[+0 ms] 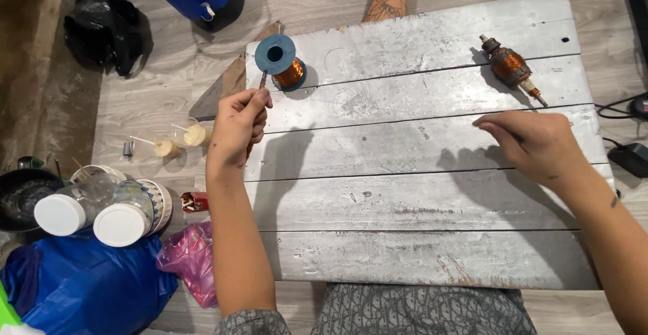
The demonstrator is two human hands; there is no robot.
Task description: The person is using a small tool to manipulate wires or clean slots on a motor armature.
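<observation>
The left hand is in the upper left part of the frame. Its grip pinches a thin dark stick. The tip of the stick points up, just beside a blue spool of copper wire that stands on the white wooden tabletop. The right hand hangs over the right side of the tabletop. Its fingers are pinched narrow, and I cannot tell if they hold anything. A copper motor part lies in the upper right, above that hand. Two jars with white lids sit at the lower left.

Both hands, left and right, hover apart with fingertips pinched.
</observation>
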